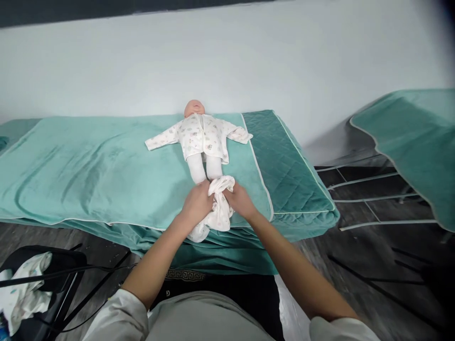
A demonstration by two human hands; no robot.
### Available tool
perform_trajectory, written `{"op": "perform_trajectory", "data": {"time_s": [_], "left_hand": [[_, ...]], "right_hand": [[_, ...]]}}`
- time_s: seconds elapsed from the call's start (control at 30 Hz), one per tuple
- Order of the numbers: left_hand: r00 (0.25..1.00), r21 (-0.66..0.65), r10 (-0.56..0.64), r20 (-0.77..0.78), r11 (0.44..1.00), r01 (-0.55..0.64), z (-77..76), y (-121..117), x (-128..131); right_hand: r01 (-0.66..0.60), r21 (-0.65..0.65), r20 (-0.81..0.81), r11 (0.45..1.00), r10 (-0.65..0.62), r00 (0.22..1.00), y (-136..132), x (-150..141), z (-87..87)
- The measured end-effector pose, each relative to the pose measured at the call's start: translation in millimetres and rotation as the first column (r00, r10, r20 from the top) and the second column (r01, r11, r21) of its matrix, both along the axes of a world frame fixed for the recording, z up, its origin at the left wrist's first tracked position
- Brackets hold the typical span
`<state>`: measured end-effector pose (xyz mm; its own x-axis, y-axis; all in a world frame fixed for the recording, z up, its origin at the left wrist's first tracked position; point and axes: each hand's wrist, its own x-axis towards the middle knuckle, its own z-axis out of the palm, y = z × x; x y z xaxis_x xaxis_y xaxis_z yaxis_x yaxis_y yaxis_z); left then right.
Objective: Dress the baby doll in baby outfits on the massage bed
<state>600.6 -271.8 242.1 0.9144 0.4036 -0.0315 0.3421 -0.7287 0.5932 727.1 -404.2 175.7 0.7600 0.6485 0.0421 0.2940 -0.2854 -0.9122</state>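
Note:
A baby doll lies on its back on the green bed, head toward the wall, arms spread out. It wears a white patterned jacket, and its legs look white. At its feet is a bunched pair of white patterned baby pants, partly hanging toward the bed's front edge. My left hand is closed on the left side of the gathered cloth, beside the doll's lower leg. Gripping the other side, my right hand has its fingers partly tucked into the cloth. The doll's feet are hidden behind my hands and the fabric.
The bed has a green cover with a quilted right end, against a pale wall. A metal frame with green cloth stands to the right. Lower left, a black chair holds patterned cloth; a cable passes nearby.

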Motion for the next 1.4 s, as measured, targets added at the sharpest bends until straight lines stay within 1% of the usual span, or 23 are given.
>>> {"op": "perform_trajectory", "data": {"time_s": [0.07, 0.13, 0.2, 0.27, 0.33, 0.43, 0.5, 0.53, 0.57, 0.6, 0.63, 0.7, 0.77, 0.8, 0.87, 0.93, 1.0, 1.07, 1.13, 1.2, 1.27, 1.33, 1.4], "left_hand": [[1.000, 0.028, -0.016, -0.021, 0.999, 0.016, 0.4, -4, -2], [1.000, -0.015, 0.017, -0.009, 1.000, -0.017, 2.1, -5, -3], [0.994, -0.138, 0.096, 0.047, 0.986, -0.089, 4.9, -2, -3], [0.973, -0.335, 0.187, 0.132, 0.933, -0.134, 8.4, 3, -1], [0.948, -0.559, 0.245, 0.203, 0.824, -0.094, 12.8, 8, 2], [0.944, -0.808, 0.259, 0.203, 0.589, 0.012, 20.6, 16, 14], [0.956, -0.888, 0.245, 0.159, 0.458, 0.030, 25.3, 25, 24], [0.959, -0.907, 0.242, 0.147, 0.419, 0.033, 27.0, 30, 30], [0.959, -0.914, 0.242, 0.148, 0.405, 0.038, 28.1, 35, 36], [0.954, -0.907, 0.252, 0.161, 0.419, 0.042, 28.5, 40, 41], [0.946, -0.888, 0.268, 0.182, 0.457, 0.041, 28.2, 45, 47], [0.929, -0.807, 0.293, 0.226, 0.590, 0.010, 26.1, 53, 59], [0.920, -0.679, 0.297, 0.256, 0.732, -0.047, 23.1, 58, 72], [0.917, -0.614, 0.292, 0.272, 0.786, -0.068, 21.7, 60, 78], [0.907, -0.508, 0.283, 0.313, 0.857, -0.092, 19.5, 63, 90], [0.891, -0.444, 0.286, 0.353, 0.889, -0.110, 18.6, 65, 101], [0.877, -0.407, 0.309, 0.369, 0.902, -0.146, 18.9, 67, 108], [0.861, -0.374, 0.334, 0.384, 0.909, -0.186, 20.0, 70, 111], [0.842, -0.327, 0.343, 0.417, 0.921, -0.213, 20.8, 74, 112], [0.834, -0.293, 0.331, 0.442, 0.932, -0.214, 20.5, 77, 109], [0.841, -0.303, 0.324, 0.432, 0.931, -0.203, 19.0, 79, 104], [0.861, -0.332, 0.310, 0.402, 0.926, -0.178, 16.8, 78, 94], [0.895, -0.349, 0.235, 0.379, 0.932, -0.097, 14.6, 76, 80]], "right_hand": [[-0.045, 0.040, -0.002, 0.998, 0.045, 0.999, 3, -2, -2.9], [-0.046, 0.097, -0.040, 0.994, 0.050, 0.998, 5, -2, -4.9], [-0.008, 0.176, -0.097, 0.984, 0.025, 0.995, 7, -1, -6.7], [0.031, 0.283, -0.156, 0.959, 0.014, 0.988, 10, 3, -8.7], [0.071, 0.375, -0.194, 0.924, 0.004, 0.981, 15, 10, -10.4], [0.143, 0.441, -0.204, 0.886, -0.056, 0.977, 29, 25, -10.8], [0.176, 0.467, -0.202, 0.867, -0.090, 0.975, 41, 38, -9.5], [0.186, 0.472, -0.195, 0.862, -0.104, 0.975, 47, 44, -8.7], [0.194, 0.471, -0.185, 0.861, -0.118, 0.976, 52, 51, -8.1], [0.199, 0.466, -0.171, 0.862, -0.133, 0.976, 56, 56, -7.9], [0.204, 0.459, -0.156, 0.865, -0.148, 0.977, 60, 61, -8.1], [0.210, 0.440, -0.129, 0.873, -0.170, 0.977, 64, 67, -9.8], [0.213, 0.423, -0.114, 0.881, -0.182, 0.977, 65, 69, -12.3], [0.217, 0.416, -0.110, 0.883, -0.187, 0.976, 65, 69, -13.4], [0.228, 0.406, -0.109, 0.885, -0.201, 0.974, 64, 69, -14.6], [0.232, 0.398, -0.117, 0.888, -0.201, 0.973, 63, 69, -14.6], [0.191, 0.384, -0.143, 0.903, -0.146, 0.979, 62, 70, -14.3], [0.083, 0.381, -0.181, 0.921, -0.013, 0.983, 60, 72, -14.7], [-0.056, 0.390, -0.205, 0.919, 0.145, 0.968, 58, 75, -16.2], [-0.125, 0.391, -0.203, 0.912, 0.218, 0.955, 56, 78, -18.4], [-0.097, 0.376, -0.188, 0.921, 0.179, 0.966, 56, 78, -20.7], [-0.012, 0.367, -0.169, 0.930, 0.080, 0.982, 58, 78, -22.4], [0.081, 0.360, -0.147, 0.930, -0.029, 0.989, 59, 76, -23.0]]}}
